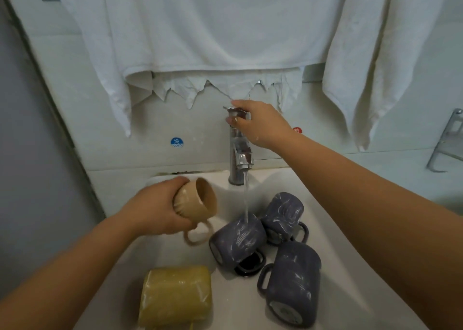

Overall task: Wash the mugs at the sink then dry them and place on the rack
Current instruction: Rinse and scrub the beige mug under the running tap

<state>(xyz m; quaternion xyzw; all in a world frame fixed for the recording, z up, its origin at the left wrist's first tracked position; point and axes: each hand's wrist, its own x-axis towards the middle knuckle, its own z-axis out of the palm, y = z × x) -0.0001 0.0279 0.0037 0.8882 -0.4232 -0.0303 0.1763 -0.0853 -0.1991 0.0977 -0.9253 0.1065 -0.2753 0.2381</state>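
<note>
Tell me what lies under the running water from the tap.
The stream falls on a blue-grey mug lying on its side. Under that mug the dark drain shows partly; the rest is covered.

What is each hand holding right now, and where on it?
Left hand grips the beige mug around its body; right hand grips the tap handle.

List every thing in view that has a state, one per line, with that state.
Tap: running, water falling onto a purple mug.
Right hand: grips the tap handle.
Left hand: holds the beige mug.
Beige mug: tilted, mouth towards the stream, not under it.
Three purple mugs: lying on their sides in the sink.
Yellow sponge: on the sink edge, untouched.
White towels: hanging.
</note>
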